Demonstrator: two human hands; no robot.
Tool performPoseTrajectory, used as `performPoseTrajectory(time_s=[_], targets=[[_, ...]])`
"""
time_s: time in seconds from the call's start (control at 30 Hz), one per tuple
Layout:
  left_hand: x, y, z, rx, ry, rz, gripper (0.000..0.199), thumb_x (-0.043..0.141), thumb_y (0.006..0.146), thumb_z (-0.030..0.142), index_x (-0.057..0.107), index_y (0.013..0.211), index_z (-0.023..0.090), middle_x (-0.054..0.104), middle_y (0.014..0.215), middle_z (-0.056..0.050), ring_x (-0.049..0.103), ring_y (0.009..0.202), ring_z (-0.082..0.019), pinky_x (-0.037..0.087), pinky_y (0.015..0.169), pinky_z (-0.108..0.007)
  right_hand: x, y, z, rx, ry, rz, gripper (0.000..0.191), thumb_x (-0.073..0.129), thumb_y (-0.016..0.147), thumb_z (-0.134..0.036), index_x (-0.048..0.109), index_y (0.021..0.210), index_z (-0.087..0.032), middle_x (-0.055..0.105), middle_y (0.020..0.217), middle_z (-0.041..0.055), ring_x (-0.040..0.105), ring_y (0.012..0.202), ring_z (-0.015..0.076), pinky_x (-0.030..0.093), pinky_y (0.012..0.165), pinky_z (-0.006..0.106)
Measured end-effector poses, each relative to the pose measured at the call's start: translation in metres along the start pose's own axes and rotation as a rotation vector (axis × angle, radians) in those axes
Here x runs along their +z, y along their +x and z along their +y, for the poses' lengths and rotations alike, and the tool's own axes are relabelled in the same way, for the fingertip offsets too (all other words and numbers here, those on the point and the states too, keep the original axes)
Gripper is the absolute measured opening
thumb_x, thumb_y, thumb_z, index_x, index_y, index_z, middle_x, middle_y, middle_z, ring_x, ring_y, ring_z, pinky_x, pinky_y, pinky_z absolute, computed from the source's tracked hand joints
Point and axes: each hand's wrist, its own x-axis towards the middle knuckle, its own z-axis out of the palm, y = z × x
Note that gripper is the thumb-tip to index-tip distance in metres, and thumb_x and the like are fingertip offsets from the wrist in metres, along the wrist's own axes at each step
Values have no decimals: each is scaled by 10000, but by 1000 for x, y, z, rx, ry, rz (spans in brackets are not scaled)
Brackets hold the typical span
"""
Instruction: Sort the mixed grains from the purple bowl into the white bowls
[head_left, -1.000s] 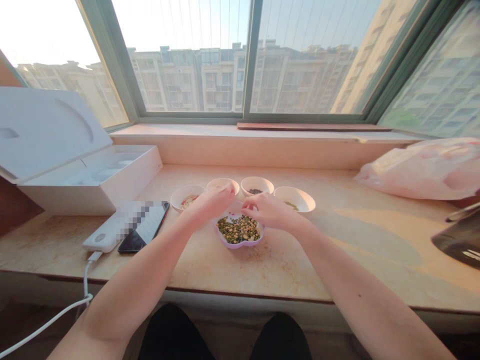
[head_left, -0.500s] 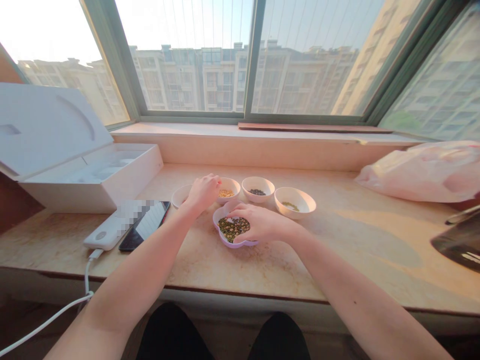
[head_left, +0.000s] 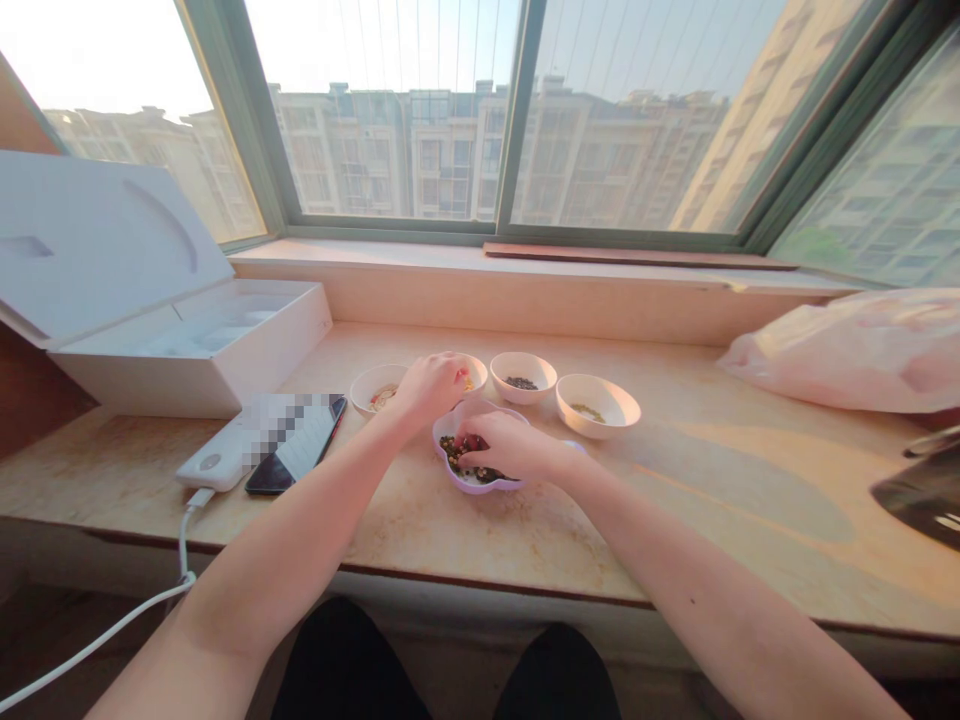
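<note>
So the lilac flower-shaped dish [head_left: 474,486] sits front and centre, holding a mix of green and dark beans [head_left: 452,450], and the right hand [head_left: 506,447] is down in the pile. Can't tell if it's pinching anything. The left hand [head_left: 431,390] is close but apart from the right, bunched over a white bowl [head_left: 477,366] it mostly hides, and I can't tell if it's gripping anything either. Other white bowls sit around the dish: one with pale bits [head_left: 379,388], one with dark seeds [head_left: 523,373], one with a few greenish grains [head_left: 598,405].

It's all on a wide marble windowsill [head_left: 660,530] below a green-framed window [head_left: 517,120], apartment blocks [head_left: 420,150] outside. Off to the left there's an open white box [head_left: 202,350], a phone [head_left: 296,450] lying against a white power bank [head_left: 214,462] — partly pixelated — with a white cable [head_left: 180,545] hanging down. Pink plastic bag [head_left: 847,360] on the right.
</note>
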Motion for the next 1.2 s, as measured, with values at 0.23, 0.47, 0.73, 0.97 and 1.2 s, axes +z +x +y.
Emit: performPoseTrajectory(time_s=[0.23, 0.47, 0.73, 0.97, 1.2], targets=[[4, -1, -2, 31, -56, 3, 277, 466, 935, 172, 715, 816, 189, 742, 919, -79, 657, 819, -211, 465, 721, -298, -5, -3, 0, 6, 14, 31, 77, 715, 842, -219, 786, 849, -250, 753, 909, 36, 690, 834, 260, 499, 766, 389], [-1, 0, 0, 36, -113, -13, 294, 456, 950, 182, 730, 841, 187, 749, 966, -86, 662, 854, -209, 500, 791, -308, -13, -8, -2, -23, 12, 54, 120, 667, 857, -136, 766, 877, -202, 779, 961, 49, 711, 860, 229, 511, 789, 362], [-1, -3, 3, 92, -140, -11, 276, 470, 936, 132, 736, 876, 170, 747, 1027, -95, 679, 933, -213, 529, 864, -319, -14, -10, 0, -74, -6, 80, 125, 639, 853, -98, 716, 872, -195, 758, 977, 46, 676, 902, 204, 489, 811, 330], [-6, -5, 6, 64, -186, 3, 297, 455, 969, 171, 752, 975, 183, 740, 1110, -94, 681, 1014, -217, 533, 928, -329, -18, -12, -3, -74, 16, 115, 79, 656, 925, -249, 672, 868, -197, 722, 898, 23, 623, 806, 174, 434, 718, 298], [-19, -13, 22, 186, -95, -148, 284, 459, 909, 88, 722, 846, 173, 731, 939, -71, 661, 902, -195, 515, 861, -316, -62, -31, 18, 229, -147, 412, 327, 485, 1006, -390, 677, 819, -202, 713, 828, 54, 601, 739, 191, 386, 664, 300]])
